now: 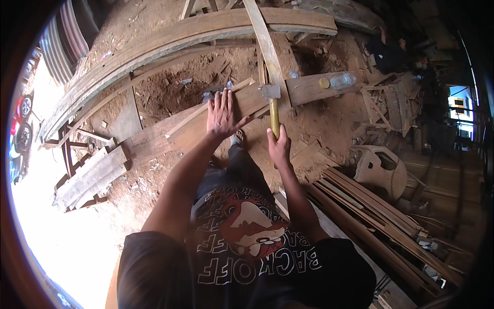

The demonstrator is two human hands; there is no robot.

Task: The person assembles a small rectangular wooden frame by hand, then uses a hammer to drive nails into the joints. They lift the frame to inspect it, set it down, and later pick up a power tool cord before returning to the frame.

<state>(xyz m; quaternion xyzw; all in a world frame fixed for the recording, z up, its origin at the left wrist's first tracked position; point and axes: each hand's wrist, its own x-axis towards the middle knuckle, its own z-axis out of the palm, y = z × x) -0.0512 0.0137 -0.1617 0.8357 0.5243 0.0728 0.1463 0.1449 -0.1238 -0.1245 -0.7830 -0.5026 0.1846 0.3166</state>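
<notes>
My left hand [223, 113] lies flat with fingers spread on a wide wooden plank [190, 135] that runs across in front of me. My right hand [279, 147] is wrapped round the yellow handle of a hammer [274, 110]. Its grey metal head is over the plank, close to a pale wooden strip [267, 49] that crosses the plank and reaches away from me. Whether the head touches the wood I cannot tell. A thin wooden batten [190, 121] lies along the plank beside my left hand.
On the plank's right end are a clear plastic bottle [342, 80] and a round yellow object [323, 83]. A long beam [170, 38] spans the far side. Stacked boards [365, 201] lie at right, near a cut wooden panel [381, 170]. A person [386, 51] is at far right.
</notes>
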